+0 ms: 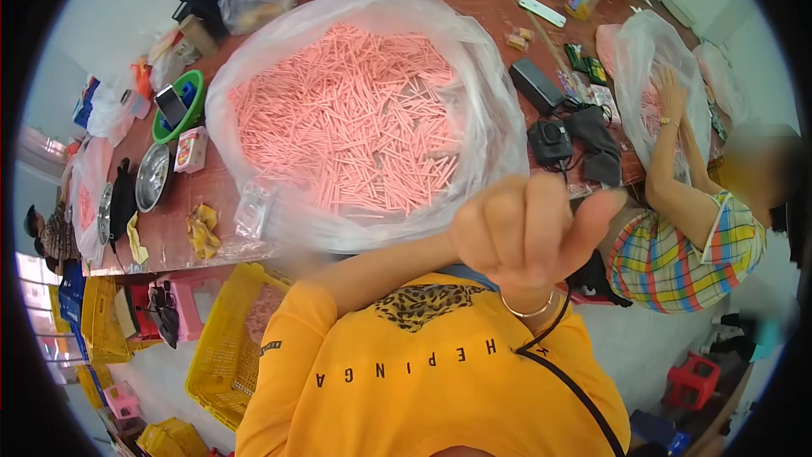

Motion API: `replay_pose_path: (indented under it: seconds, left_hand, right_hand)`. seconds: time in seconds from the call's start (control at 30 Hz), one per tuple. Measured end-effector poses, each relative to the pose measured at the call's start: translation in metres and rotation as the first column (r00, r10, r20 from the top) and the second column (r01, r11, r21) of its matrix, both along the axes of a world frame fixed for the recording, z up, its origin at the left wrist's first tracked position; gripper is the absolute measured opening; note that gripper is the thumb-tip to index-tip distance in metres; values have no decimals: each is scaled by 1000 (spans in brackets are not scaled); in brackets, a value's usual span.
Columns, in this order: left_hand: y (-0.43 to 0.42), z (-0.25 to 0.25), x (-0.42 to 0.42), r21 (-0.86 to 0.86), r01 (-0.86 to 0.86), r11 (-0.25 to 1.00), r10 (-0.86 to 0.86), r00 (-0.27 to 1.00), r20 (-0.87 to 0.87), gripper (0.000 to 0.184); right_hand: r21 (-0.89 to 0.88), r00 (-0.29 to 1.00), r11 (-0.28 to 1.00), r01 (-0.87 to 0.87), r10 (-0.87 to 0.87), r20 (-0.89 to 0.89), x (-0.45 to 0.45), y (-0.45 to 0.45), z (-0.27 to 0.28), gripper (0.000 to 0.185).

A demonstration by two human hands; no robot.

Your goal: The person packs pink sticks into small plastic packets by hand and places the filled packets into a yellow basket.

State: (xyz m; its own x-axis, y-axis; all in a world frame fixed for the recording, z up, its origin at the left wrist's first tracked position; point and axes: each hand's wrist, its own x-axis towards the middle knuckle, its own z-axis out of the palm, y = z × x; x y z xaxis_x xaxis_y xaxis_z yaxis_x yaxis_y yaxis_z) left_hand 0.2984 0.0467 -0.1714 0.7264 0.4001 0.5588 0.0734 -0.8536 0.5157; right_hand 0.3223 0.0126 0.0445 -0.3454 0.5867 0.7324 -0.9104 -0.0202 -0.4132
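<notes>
My right hand [533,228], with a bracelet [529,308] at its wrist, is raised close to the camera in front of my chest. Its fingers are curled in and the thumb sticks out to the right; whatever they hold, if anything, is hidden. My left forearm [389,269] crosses my chest and ends behind the right hand, so the left hand's fingers do not show. Just beyond both arms, a large clear plastic bag [499,110] lies open on the table, full of short pink sticks [347,110]. A black cable [584,389] runs down my shirt.
To the right, a co-worker [689,245] reaches into another plastic bag [647,51]. A black device [550,144] and phone [541,11] lie on the red table [474,8]. Left are a metal bowl [154,178], green basin [196,89] and yellow crate [207,364].
</notes>
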Motion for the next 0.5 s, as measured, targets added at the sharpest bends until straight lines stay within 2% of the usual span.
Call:
replay_pose_path:
  seconds: [0.03, 0.1, 0.23, 0.37, 0.47, 0.5]
  left_hand:
    - [-2, -1, -2, -6, -13, 1000, 13, 1000, -15, 26]
    - [-3, 1, 5, -14, -16, 1000, 16, 999, -31, 26]
    - [-17, 13, 38, -48, 19, 999, -21, 999, -35, 26]
    - [-21, 30, 11, -164, -6, 987, 10, 1000, 24, 26]
    - [-21, 54, -83, -349, -134, 928, 142, 990, -3, 26]
    - [-27, 64, -119, -448, -193, 873, 180, 981, -71, 24]
  right_hand:
    - [-32, 1000, 999, -11, 11, 2, -7, 3, 15, 66]
    - [73, 996, 994, -86, 88, -30, -24, 14, 37, 63]
    - [232, 999, 971, -51, 54, -7, -46, 35, 78, 62]
    - [336, 988, 937, 90, -128, 90, -34, 45, 76, 60]
    - [392, 896, 884, 257, -369, 246, 0, 60, 56, 60]
    - [302, 884, 903, 307, -388, 261, 10, 66, 43, 61]
